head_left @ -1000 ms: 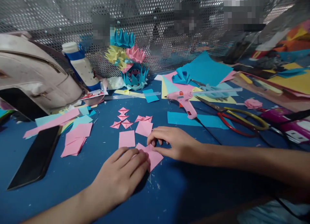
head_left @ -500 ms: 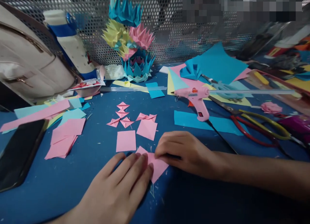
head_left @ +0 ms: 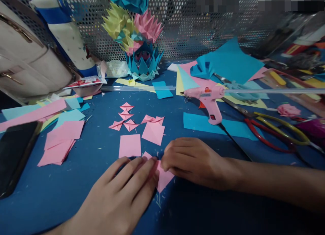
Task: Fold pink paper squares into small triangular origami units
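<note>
A pink paper square lies turned cornerwise on the blue tabletop between my hands. My left hand rests over its left part with the fingers stretched out and slightly apart. From the right, my right hand has its fingers curled together on the paper's upper edge; the fingertips are partly hidden. Just beyond are a flat pink square, another pink square with a faint crease, and several small folded pink paper pieces.
A pink glue gun lies beyond my right hand, near red-and-yellow-handled scissors. At left are a black phone, stacked pink papers and a bottle. Folded paper flowers stand by the mesh panel.
The view has tipped down slightly. My left fingers have slid a little along the pink square, and my right hand sits closer to them.
</note>
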Demonstrator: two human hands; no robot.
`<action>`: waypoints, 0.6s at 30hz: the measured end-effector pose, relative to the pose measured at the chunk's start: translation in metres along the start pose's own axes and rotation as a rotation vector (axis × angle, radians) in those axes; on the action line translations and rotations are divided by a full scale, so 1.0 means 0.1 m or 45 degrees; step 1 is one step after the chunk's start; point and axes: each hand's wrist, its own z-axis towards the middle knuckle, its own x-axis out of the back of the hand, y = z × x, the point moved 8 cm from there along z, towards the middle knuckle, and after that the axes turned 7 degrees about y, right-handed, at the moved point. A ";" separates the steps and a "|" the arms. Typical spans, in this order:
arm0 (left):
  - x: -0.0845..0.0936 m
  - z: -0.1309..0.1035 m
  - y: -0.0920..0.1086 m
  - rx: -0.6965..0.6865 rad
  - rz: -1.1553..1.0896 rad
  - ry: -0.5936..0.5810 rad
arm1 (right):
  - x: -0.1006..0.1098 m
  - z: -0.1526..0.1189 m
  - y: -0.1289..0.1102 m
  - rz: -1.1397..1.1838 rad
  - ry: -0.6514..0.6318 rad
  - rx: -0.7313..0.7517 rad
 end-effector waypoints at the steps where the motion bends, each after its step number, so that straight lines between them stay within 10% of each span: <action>1: 0.00 0.00 0.00 -0.004 -0.005 -0.001 | 0.00 0.00 0.00 -0.005 -0.007 0.010; 18: -0.03 -0.01 -0.02 -0.010 -0.032 -0.041 | 0.00 0.02 -0.03 -0.030 -0.055 0.021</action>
